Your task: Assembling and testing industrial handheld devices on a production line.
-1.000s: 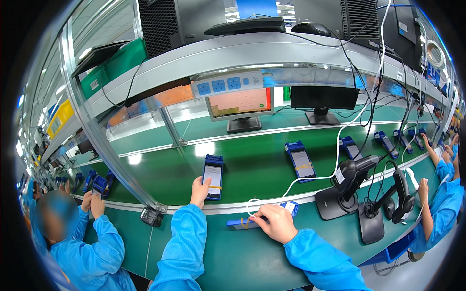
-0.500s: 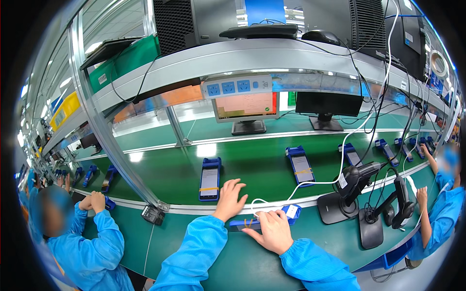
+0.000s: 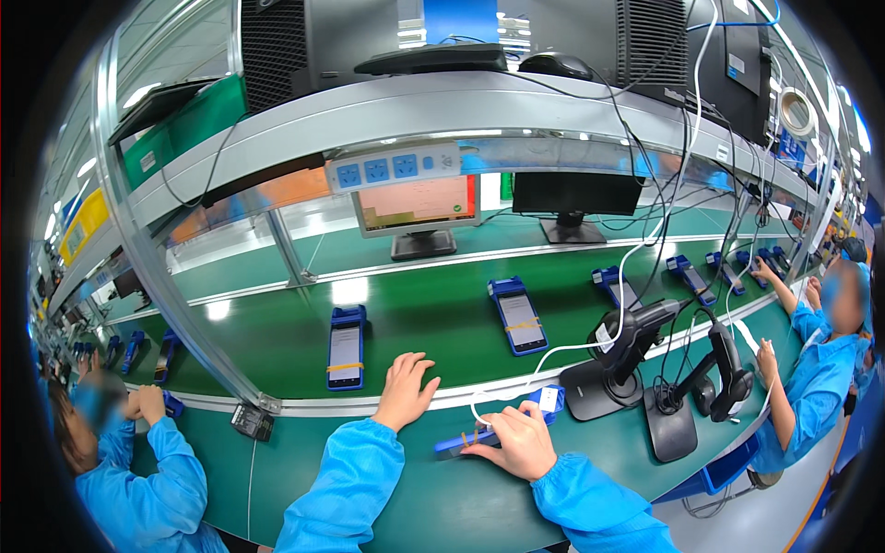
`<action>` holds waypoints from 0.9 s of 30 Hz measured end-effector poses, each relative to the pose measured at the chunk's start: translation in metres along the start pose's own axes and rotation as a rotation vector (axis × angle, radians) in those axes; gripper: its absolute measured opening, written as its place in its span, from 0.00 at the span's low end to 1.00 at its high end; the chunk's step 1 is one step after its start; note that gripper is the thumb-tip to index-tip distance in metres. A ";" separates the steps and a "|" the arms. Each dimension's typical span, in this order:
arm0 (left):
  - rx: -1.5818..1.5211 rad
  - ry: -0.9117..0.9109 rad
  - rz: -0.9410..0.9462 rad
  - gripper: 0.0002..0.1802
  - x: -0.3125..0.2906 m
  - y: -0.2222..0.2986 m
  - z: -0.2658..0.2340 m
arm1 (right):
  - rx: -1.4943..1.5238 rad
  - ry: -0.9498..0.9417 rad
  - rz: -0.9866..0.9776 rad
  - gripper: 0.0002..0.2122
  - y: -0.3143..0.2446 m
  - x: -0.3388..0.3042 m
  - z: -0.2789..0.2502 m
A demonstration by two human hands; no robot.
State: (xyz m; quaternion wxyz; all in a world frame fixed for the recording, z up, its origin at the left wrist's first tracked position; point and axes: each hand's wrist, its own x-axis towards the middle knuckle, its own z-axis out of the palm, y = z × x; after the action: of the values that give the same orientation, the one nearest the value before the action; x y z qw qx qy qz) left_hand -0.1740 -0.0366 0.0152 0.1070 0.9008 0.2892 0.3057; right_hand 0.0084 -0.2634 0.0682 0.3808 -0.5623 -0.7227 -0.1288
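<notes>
My right hand grips a blue handheld terminal from above, thumb toward me and fingers over its far side. The terminal lies slanted at the near side of the belt edge; a yellow band wraps its left end, and a white label shows at its right end. My hand hides its middle. A white cable runs down to it. My left hand is open, palm down and fingers stretched over the belt's near edge. Left of it on the green belt lies another banded terminal, not touched.
More terminals, one of them banded, lie along the belt. Black scanners on stands stand close at my right. A metal post rises at the left. Co-workers in blue sit on both sides. Monitors stand beyond.
The view has swung right, so the bench and belt appear farther left. My right hand and its terminal have shifted right along the bench, closer to the scanner stand. My left hand stays open.
</notes>
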 end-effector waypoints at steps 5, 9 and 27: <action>-0.003 -0.008 -0.021 0.22 0.001 0.007 -0.001 | -0.055 0.069 0.015 0.25 0.031 0.000 -0.016; -0.004 -0.020 -0.017 0.22 0.000 0.006 -0.003 | -0.095 0.032 0.073 0.25 0.050 -0.001 -0.026; -0.118 -0.020 -0.022 0.18 0.024 0.019 0.021 | -0.068 0.047 0.068 0.26 0.039 0.001 -0.028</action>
State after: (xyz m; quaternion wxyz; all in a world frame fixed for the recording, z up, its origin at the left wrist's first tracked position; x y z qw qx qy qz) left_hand -0.1371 -0.0376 0.0177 0.1663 0.8927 0.2796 0.3120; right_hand 0.0554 -0.2670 0.0786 0.3824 -0.5959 -0.6892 -0.1536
